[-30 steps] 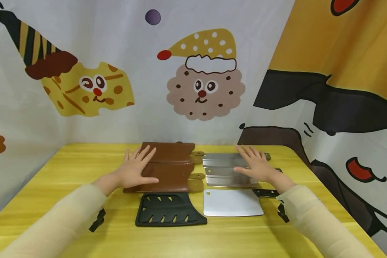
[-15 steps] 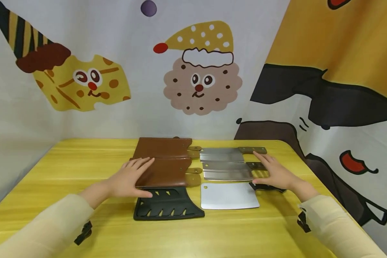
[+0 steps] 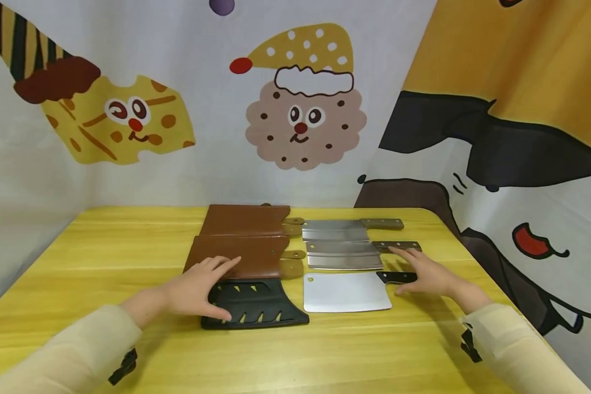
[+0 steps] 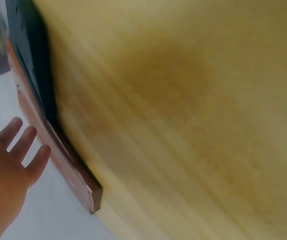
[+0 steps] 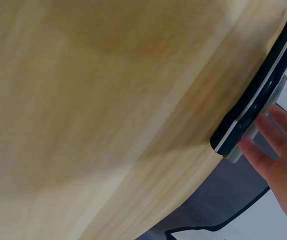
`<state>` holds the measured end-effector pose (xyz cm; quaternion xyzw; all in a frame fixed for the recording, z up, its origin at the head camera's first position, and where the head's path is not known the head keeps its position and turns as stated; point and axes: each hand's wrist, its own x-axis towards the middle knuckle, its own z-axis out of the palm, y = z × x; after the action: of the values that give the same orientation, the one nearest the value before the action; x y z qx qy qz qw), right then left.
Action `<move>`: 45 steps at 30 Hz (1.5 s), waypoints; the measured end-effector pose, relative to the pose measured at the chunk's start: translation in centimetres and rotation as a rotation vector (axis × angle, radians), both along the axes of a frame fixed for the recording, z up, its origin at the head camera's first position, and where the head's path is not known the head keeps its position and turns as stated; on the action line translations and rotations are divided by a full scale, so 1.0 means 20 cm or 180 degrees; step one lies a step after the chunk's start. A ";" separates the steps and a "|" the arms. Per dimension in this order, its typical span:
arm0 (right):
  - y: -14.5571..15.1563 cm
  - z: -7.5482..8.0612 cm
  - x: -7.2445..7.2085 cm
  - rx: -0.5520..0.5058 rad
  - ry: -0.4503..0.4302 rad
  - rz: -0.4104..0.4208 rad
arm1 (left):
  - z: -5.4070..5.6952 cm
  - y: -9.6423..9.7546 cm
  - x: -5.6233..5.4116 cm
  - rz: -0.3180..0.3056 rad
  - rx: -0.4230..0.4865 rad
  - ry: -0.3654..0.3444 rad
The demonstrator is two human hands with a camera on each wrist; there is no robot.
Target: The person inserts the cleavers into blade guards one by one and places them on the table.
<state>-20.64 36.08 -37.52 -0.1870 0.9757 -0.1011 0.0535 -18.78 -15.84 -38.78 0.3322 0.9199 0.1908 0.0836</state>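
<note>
My left hand (image 3: 192, 287) is over the left end of a black slotted blade guard (image 3: 256, 306), fingers spread and holding nothing. Behind the guard lie two brown leather sheaths (image 3: 236, 254) with tan snap straps. The right hand (image 3: 432, 276) hovers at the black handle (image 3: 398, 277) of the front cleaver (image 3: 347, 293), thumb and fingers apart on either side of it. In the right wrist view those fingers are spread beside the black handle (image 5: 256, 95). Two more cleavers lie behind, a middle one (image 3: 342, 255) and a far one (image 3: 335, 230).
Everything lies on a yellow wood-grain table (image 3: 295, 361). A white curtain (image 3: 216, 180) with cartoon prints hangs behind and to the sides of it. Each cleaver's blade points left, towards the sheaths.
Both hands have drawn back towards the near side: the left from the brown sheaths to the black guard, the right from the far cleavers to the front cleaver's handle. The head view has tilted down slightly.
</note>
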 end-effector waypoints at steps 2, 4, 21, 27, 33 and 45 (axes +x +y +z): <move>0.01 -0.01 0.00 0.0069 -0.0025 0.0031 | -0.01 0.01 0.01 -0.0038 -0.0048 -0.0021; 0.01 -0.01 0.00 0.0108 -0.0045 0.0104 | -0.02 0.01 0.01 -0.0085 -0.0094 0.0010; 0.17 0.03 -0.01 -0.1207 -0.1296 0.0508 | -0.03 0.03 0.06 -0.0212 -0.0268 -0.0056; 0.21 0.02 0.02 -0.1551 -0.1531 0.0278 | -0.04 0.05 0.07 -0.0165 -0.0188 -0.0138; 0.22 0.06 0.03 -0.1718 -0.1362 0.0200 | -0.03 0.04 0.08 -0.0264 0.0040 -0.0273; 0.22 0.19 0.04 -0.2066 -0.1088 0.0484 | 0.02 -0.01 0.05 -0.0242 0.0392 -0.0187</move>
<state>-19.90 40.50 -33.69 -0.2466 0.8532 -0.4306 0.1610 -17.79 -15.96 -38.38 0.3657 0.8903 0.2534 0.0972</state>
